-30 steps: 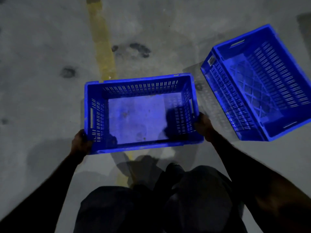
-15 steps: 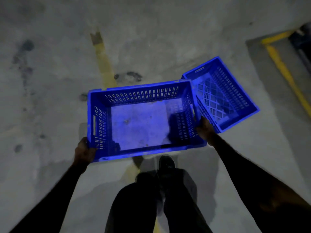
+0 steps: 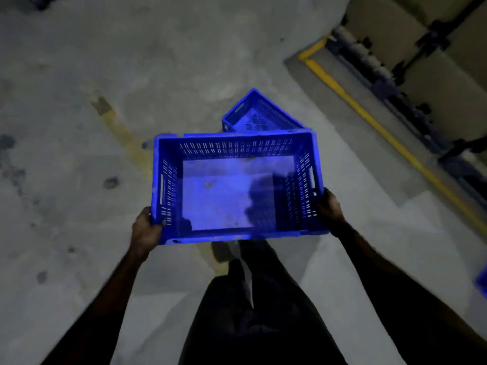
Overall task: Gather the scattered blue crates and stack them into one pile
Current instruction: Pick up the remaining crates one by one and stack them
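I carry an empty blue slotted crate (image 3: 232, 201) level in front of me, above the concrete floor. My left hand (image 3: 146, 231) grips its near left corner. My right hand (image 3: 330, 210) grips the right end wall near the front corner. A second blue crate (image 3: 254, 115) lies on the floor just beyond the carried one, turned at an angle, its near half hidden behind the carried crate's far rim. A sliver of another blue thing (image 3: 481, 281) shows at the right edge; I cannot tell what it is.
A worn yellow floor line (image 3: 123, 139) runs diagonally under the crate. At right, a brighter yellow line (image 3: 374, 121) borders a raised step, with dark racking and pale boxes (image 3: 427, 69) behind it. My legs (image 3: 253, 312) are below the crate.
The view has swung upward and I have stepped back: the floor crate has shifted from my right to straight ahead and looks smaller. My grip on the carried crate is unchanged.
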Demonstrator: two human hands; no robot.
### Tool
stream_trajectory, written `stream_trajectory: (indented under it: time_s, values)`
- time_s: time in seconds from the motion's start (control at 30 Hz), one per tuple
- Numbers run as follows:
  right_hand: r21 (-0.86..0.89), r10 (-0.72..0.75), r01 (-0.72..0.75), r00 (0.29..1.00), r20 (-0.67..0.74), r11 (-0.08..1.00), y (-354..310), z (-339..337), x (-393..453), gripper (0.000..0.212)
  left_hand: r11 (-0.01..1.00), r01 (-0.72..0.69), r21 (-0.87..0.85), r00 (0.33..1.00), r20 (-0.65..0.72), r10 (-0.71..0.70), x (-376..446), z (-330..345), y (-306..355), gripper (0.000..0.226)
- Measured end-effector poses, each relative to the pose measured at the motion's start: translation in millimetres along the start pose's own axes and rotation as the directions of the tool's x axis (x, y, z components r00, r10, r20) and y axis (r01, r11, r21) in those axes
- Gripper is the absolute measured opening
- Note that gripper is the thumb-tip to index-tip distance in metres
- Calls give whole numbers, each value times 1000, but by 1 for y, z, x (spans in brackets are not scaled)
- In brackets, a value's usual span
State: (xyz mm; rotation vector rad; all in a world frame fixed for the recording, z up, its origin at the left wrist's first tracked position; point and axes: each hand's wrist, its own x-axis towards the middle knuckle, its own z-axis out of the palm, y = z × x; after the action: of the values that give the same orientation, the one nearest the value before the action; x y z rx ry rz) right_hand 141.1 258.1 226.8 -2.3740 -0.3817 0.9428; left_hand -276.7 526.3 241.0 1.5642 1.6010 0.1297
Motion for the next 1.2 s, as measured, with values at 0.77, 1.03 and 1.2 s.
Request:
stream_trajectory:
  time_s: [0.77,1.03,1.2]
  values:
    - [645,582,-211,684,-440,735,329,-192,-364,23,618,-740,266,596,687,417,-242,253,261,21]
    - [827,724,-70,530,-443,557,462,-255,-493,28,450,-868,210,390,849,356,-397,406,293,26]
    - [926,820,67,444,-362,373,525,-269,-557,34,463,-879,112,288,899,330,-490,471,291,30]
